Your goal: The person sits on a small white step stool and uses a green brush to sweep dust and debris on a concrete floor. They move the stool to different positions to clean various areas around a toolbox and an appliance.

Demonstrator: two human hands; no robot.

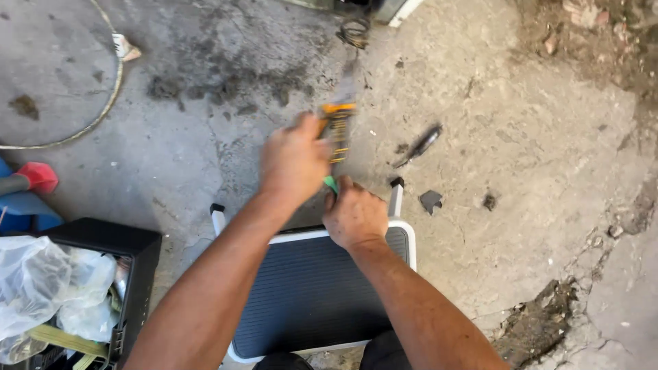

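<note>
My left hand [293, 161] is closed around an orange-and-black tool [336, 129], which is motion-blurred and points away from me. Just below and to the right, my right hand [354, 216] pinches a small green object [331, 183] at the far edge of a step stool. The stool has a dark ribbed top with a white rim [404, 233] and sits on the concrete floor right in front of me. Both hands are close together, almost touching.
A black box [137, 260] holding clear plastic bags and yellow straps stands at lower left. Blue and red objects [31, 185] lie at the left edge. A dark hand tool [419, 145], a coiled wire [354, 31] and a thin hoop [110, 96] lie on cracked concrete.
</note>
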